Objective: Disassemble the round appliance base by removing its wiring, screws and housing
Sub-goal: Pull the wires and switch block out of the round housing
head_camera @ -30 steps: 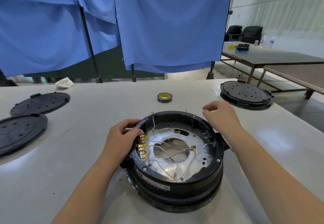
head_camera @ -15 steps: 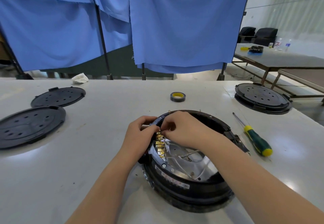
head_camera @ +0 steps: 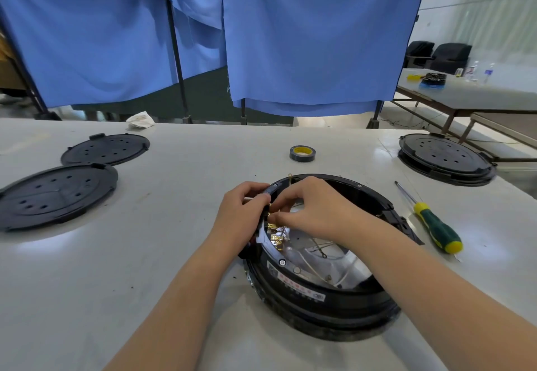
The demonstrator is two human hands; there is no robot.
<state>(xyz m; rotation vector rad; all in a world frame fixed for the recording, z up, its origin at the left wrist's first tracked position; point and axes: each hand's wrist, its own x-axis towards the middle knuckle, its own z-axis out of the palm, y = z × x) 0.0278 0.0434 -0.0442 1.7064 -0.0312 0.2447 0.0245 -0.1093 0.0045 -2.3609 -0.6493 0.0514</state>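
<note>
1. Two bare arms come up from the bottom edge of the picture.
2. The left hand (head_camera: 242, 215) has no glove on it.
3. The right hand (head_camera: 315, 210) has no glove on it either.
4. No sleeve shows on either arm; both are bare from the wrist down to the picture's edge.
5. No ring, watch or band shows on the hands or wrists.
6. The fingernails look short and plain.
</note>
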